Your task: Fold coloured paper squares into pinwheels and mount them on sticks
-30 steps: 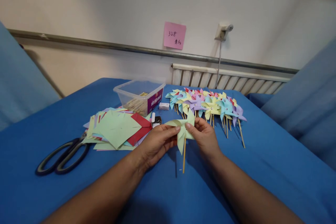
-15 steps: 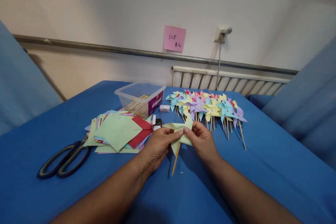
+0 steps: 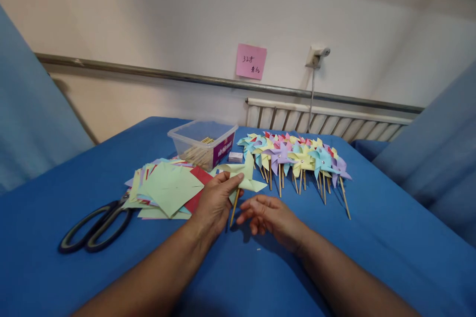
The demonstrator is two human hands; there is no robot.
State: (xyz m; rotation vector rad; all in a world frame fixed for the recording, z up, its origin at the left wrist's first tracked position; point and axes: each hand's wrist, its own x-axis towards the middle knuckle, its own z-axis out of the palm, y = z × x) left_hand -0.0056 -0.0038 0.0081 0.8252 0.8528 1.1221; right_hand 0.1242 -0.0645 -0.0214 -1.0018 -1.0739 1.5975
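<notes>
Left hand (image 3: 219,195): pale green paper pinwheel (image 3: 253,181) pinched between thumb and fingers, held nearer the wearer than the clear plastic box (image 3: 223,151) and slightly to its right. Right hand (image 3: 273,215): half open, fingers loosely curled near the pinwheel's wooden stick (image 3: 234,210); nothing seen held, contact uncertain. Vanes folded in and stick attached; judged nearly or fully assembled, though the centre fastening is hidden by the thumb. In front of the box: slit paper squares (image 3: 173,185), the top one left unfolded; farther left, scissors (image 3: 98,228). Loose sticks (image 3: 199,154) left unused inside the box. Right of the box: many assembled pinwheels (image 3: 301,158), judged done.
</notes>
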